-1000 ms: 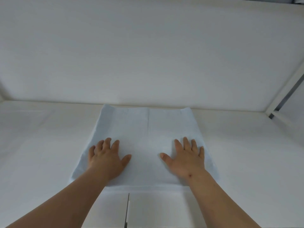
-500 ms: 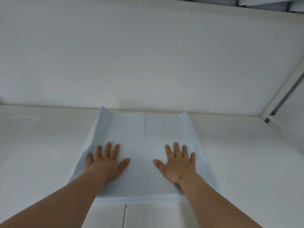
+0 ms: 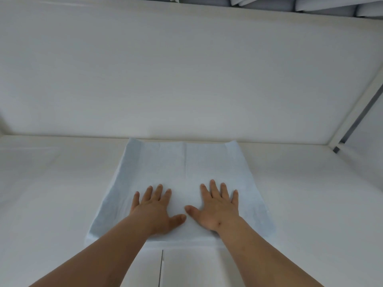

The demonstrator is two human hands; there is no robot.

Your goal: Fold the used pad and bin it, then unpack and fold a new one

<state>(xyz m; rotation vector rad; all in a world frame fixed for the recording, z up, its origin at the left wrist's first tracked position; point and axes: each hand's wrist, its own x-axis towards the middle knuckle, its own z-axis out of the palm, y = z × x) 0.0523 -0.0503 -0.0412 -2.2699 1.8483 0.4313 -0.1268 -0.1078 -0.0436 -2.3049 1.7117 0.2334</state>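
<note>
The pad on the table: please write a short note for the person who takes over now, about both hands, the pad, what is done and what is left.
Left hand: open, flat on the pad, fingers spread.
Right hand: open, flat on the pad beside the left, thumbs nearly touching.
Pad: light blue, spread flat on the white table, far edge near the back wall, far corners slightly raised, one crease down the middle.
Done: pad lies flat. I cannot tell if it is the used or the new one.
Left: fold it. No bin or package in view.
</note>
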